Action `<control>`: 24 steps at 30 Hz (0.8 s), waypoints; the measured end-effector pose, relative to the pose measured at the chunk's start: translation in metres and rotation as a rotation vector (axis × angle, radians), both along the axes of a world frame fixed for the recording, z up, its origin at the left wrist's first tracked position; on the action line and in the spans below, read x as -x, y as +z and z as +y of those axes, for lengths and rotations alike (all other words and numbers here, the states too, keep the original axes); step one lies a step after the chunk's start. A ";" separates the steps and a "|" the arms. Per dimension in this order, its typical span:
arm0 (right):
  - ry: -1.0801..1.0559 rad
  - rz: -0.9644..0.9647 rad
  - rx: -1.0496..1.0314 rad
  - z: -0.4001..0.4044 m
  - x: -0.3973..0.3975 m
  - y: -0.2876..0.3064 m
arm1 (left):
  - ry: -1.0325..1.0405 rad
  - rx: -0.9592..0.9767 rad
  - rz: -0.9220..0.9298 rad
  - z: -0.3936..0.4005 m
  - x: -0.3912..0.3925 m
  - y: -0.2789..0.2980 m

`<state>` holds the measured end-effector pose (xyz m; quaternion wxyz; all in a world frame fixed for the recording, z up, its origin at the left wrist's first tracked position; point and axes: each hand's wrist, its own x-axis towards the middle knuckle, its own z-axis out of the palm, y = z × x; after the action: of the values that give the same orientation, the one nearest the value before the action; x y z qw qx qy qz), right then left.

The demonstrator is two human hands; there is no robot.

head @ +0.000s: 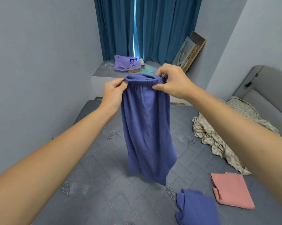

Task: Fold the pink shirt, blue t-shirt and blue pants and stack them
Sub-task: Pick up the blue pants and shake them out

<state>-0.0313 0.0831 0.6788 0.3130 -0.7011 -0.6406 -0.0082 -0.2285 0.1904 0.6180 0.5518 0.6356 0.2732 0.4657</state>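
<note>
A grey quilted bed [104,159] fills the lower half of the view, with grey walls on both sides and teal curtains [146,28] at the far end above a ledge. A padded headboard [266,88] stands at the right, and a patterned sheet [221,137] lies crumpled on the bed below it. The blue pants [146,127] hang upright in the air over the middle of the bed, held by the waistband, the legs dropping together with the hems clear of the mattress. The left hand [113,93] pinches the left end of the waistband between thumb and fingers; the right hand [172,80] is clamped on the right end, fingers curled over the elastic edge. The blue t-shirt [197,208] lies rumpled on the bed near the bottom edge, right of centre. The pink shirt [231,190] lies folded flat into a rectangle just right of it, the two close but apart. On the ledge sit a purple bag [125,63] and, leaning against the right wall, a framed picture [190,51].
</note>
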 end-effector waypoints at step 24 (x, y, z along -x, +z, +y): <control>0.018 0.525 0.008 -0.024 -0.031 -0.080 | 0.101 -0.082 0.120 -0.037 -0.015 -0.048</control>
<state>0.0001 0.0593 0.5992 0.4656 -0.6749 -0.5437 0.1791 -0.2140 0.1532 0.5700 0.4835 0.6700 0.3183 0.4648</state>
